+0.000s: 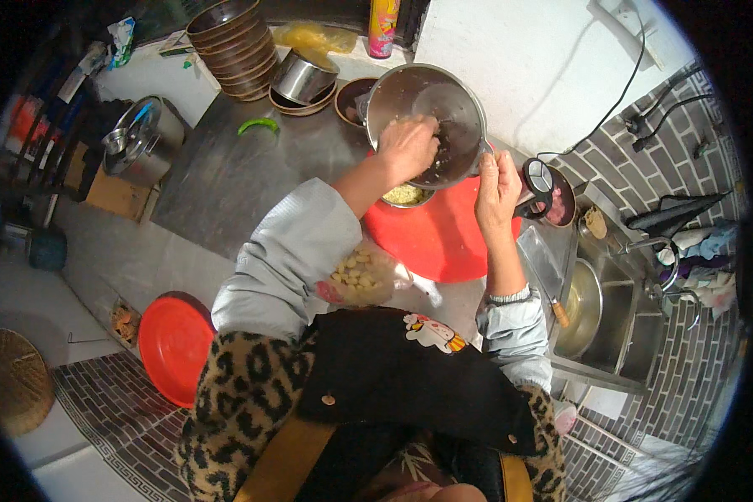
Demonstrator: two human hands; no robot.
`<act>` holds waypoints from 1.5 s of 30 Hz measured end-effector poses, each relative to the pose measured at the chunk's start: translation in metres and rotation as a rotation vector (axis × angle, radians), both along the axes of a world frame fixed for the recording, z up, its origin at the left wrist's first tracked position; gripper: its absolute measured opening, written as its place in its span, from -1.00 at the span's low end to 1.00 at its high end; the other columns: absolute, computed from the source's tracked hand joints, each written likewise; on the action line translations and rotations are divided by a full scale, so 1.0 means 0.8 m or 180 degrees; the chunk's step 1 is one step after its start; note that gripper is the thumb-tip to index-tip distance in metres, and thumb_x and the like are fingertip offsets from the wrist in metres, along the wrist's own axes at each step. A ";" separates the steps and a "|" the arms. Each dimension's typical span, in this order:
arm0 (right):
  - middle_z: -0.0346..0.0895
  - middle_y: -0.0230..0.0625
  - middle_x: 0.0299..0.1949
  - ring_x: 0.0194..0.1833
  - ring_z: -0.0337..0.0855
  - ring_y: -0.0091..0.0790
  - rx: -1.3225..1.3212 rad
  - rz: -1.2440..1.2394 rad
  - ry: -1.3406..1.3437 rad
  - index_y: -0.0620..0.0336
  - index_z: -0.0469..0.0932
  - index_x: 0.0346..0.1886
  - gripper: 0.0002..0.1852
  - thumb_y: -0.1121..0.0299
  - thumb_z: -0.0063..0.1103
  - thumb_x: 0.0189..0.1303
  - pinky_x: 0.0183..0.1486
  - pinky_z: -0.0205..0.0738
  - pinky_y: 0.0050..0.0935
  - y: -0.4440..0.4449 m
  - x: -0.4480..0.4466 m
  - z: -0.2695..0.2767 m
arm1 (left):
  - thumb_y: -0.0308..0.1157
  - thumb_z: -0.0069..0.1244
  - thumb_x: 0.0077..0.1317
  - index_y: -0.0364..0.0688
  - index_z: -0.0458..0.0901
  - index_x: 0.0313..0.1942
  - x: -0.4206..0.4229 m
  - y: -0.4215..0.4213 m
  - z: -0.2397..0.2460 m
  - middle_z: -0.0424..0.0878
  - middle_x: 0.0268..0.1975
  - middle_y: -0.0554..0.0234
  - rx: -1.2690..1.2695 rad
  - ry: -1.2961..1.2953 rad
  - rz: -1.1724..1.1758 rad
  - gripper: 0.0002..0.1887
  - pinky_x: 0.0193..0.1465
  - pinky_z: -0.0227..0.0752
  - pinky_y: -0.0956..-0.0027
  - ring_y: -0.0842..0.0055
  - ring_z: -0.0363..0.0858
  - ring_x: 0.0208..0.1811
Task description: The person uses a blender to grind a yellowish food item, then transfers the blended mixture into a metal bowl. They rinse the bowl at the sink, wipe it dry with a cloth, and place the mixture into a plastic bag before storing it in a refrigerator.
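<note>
A deep stainless steel pot (458, 94) is tipped towards me, with small pale bits stuck to its inner wall. My right hand (499, 182) grips it by the lug on its right rim. Inside the pot's mouth is my left hand (411, 144), fingers curled at the inner wall; whether they hold anything is hidden. Below the pot, a small metal bowl (408, 196) of pale yellow minced food, which looks like garlic, stands on a round red cutting board (439, 238). A clear bag of peeled garlic cloves (357, 270) lies close to my body.
Stacked brown bowls (232, 56), a steel pan (304, 75) and a green chili (258, 125) are at the back left. A cleaver (543, 267) lies beside the sink (624, 314), right. A black-and-silver appliance part (538, 182) sits near a bowl of meat (560, 204).
</note>
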State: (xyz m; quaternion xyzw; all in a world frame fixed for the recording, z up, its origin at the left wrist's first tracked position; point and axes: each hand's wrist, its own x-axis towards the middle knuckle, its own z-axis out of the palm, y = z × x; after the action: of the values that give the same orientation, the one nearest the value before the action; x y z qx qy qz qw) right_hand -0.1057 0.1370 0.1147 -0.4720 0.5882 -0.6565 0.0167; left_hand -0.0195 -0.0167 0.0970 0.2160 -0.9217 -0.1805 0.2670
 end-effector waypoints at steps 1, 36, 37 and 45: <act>0.25 -0.46 -0.53 -0.45 0.24 -0.61 0.0003 0.0025 0.0007 0.25 0.29 -0.49 -0.76 0.44 -0.06 0.35 -0.40 0.25 -0.57 0.000 0.002 0.000 | -0.32 0.00 0.19 -0.23 0.59 -0.16 -0.001 0.003 -0.003 0.63 -0.22 -0.09 0.0394 -0.0068 -0.0132 -0.75 -0.05 0.41 0.09 0.12 0.60 -0.12; 0.44 -0.25 -0.58 -0.61 0.46 -0.39 -0.0239 -0.0875 -0.2204 0.29 0.35 -0.42 -0.82 0.39 -0.06 0.26 -0.53 0.39 -0.42 -0.061 -0.134 -0.055 | -0.21 0.07 0.22 -0.20 0.64 -0.31 0.041 -0.002 -0.074 0.63 -0.46 0.16 0.0886 0.0581 -0.0257 -0.77 -0.32 0.44 0.29 0.30 0.60 -0.44; 0.44 -0.24 -0.58 -0.60 0.46 -0.39 -0.0311 -0.0824 -0.2266 0.29 0.35 -0.41 -0.83 0.40 -0.07 0.25 -0.53 0.39 -0.41 -0.065 -0.135 -0.067 | -0.20 0.07 0.23 -0.21 0.63 -0.38 0.042 -0.005 -0.074 0.60 -0.52 0.17 0.1069 0.0682 -0.0156 -0.75 -0.38 0.41 0.31 0.36 0.56 -0.50; 0.51 -0.17 -0.39 -0.44 0.58 -0.29 -0.0036 -0.0635 -0.3232 0.26 0.36 -0.26 -0.87 0.38 -0.07 0.30 -0.39 0.55 -0.28 -0.072 -0.139 -0.146 | -0.18 0.04 0.26 -0.28 0.57 -0.58 0.084 -0.044 -0.087 0.50 -0.69 0.28 0.1644 0.1130 0.0637 -0.64 -0.56 0.25 0.42 0.63 0.39 -0.68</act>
State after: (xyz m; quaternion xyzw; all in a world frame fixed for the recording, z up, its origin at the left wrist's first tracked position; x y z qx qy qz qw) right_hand -0.2168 0.0791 -0.0021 -0.0356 0.5445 -0.8044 0.2349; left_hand 0.0481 -0.0515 0.0274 0.3311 -0.7587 -0.4160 0.3763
